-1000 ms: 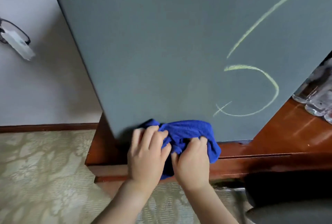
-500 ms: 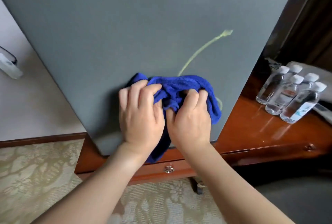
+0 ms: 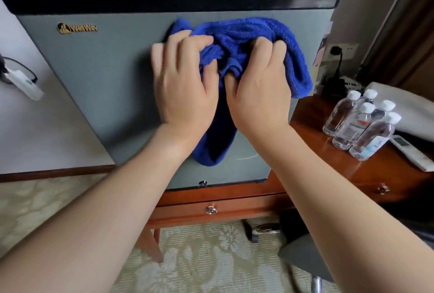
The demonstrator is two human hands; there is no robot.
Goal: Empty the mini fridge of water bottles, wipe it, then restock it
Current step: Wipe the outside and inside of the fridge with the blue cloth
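The grey mini fridge point(image 3: 98, 76) stands on a wooden desk point(image 3: 328, 170) with its door closed. A bunched blue cloth point(image 3: 253, 41) lies against the upper part of the door. My left hand point(image 3: 185, 85) grips the cloth's left side. My right hand point(image 3: 258, 90) grips its right side, right beside the left hand. Part of the cloth hangs down below my hands. Several clear water bottles point(image 3: 359, 125) with white caps stand together on the desk to the right of the fridge.
A white remote point(image 3: 411, 151) and a white folded item point(image 3: 408, 104) lie at the desk's right end. A plug and cable point(image 3: 338, 62) sit behind the bottles. A chair seat point(image 3: 310, 255) is low at the right. Patterned carpet covers the floor.
Both hands have slid the cloth up the fridge door from near its bottom edge to its upper part. The chalk-like yellow marks seen earlier are gone from the door.
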